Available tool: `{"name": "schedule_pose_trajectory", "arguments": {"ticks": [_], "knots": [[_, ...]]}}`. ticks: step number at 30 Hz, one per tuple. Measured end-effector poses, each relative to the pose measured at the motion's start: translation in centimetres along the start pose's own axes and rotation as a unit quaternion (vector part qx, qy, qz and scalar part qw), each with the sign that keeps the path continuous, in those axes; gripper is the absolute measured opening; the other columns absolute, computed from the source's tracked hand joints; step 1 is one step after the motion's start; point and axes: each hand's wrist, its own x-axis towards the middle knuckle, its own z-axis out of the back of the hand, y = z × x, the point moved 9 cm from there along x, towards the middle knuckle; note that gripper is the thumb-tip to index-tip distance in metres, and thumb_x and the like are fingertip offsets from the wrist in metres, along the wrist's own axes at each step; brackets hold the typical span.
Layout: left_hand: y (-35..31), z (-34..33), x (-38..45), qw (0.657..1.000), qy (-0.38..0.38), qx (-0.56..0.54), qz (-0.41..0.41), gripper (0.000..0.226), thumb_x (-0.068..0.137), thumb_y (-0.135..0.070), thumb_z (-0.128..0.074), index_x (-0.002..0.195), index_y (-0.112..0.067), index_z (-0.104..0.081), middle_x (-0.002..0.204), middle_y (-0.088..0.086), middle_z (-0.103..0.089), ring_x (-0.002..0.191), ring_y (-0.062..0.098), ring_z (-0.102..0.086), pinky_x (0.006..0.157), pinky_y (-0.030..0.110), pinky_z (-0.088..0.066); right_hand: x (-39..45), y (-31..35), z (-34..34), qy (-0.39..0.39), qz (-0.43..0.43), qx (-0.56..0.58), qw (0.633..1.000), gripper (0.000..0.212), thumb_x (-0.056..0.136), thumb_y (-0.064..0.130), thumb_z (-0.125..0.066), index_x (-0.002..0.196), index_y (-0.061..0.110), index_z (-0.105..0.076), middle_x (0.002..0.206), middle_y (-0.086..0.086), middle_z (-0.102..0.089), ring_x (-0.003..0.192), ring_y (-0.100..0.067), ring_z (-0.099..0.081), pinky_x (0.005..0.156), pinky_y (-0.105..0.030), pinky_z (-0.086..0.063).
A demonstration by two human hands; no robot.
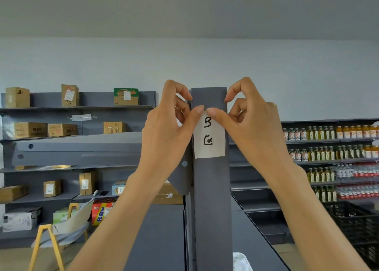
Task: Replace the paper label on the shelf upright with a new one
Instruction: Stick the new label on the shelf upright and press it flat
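White paper label (209, 136) pressed against grey shelf upright (212, 188), top edge apparently pinched by left hand (166, 133) and right hand (256, 131), fingers curled

paper label (209, 136) on shelf upright (212, 188), boxes (30, 129) on shelves left, bottles (320, 133) right

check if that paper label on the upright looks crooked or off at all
Slightly. The paper label sits a little askew on the shelf upright: its bottom edge slopes and its right edge reaches the post's edge. Both thumbs press its top edge, left hand, right hand.
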Motion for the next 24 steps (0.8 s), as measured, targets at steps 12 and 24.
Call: {"name": "schedule_pose_trajectory", "arguments": {"ticks": [12, 24], "knots": [[-0.5, -0.4, -0.6, 0.999, 0.028, 0.011, -0.034, 0.034, 0.082, -0.031, -0.075, 0.098, -0.029, -0.045, 0.085, -0.007, -0.055, 0.082, 0.009, -0.053, 0.070, 0.016, -0.046, -0.7, -0.3, -0.1, -0.009, 0.018, -0.022, 1.000, 0.034, 0.089, 0.048, -0.064, 0.098, 0.032, -0.035, 0.066, -0.003, -0.059, 0.064, -0.015, -0.067, 0.056, -0.041, -0.057], [0.2, -1.3, -4.1, 0.989, 0.067, 0.108, -0.074, 0.055, 0.063, -0.054, -0.070, 0.107, -0.036, -0.041, 0.098, -0.018, -0.042, 0.097, 0.002, -0.040, 0.077, 0.012, -0.036, -5.1, -2.1, -1.3, 0.038, 0.004, -0.001, 0.999, 0.049, 0.076, 0.050, -0.071, 0.109, 0.036, -0.037, 0.073, 0.010, -0.055, 0.063, -0.009, -0.057, 0.059, -0.037, -0.055]]}}
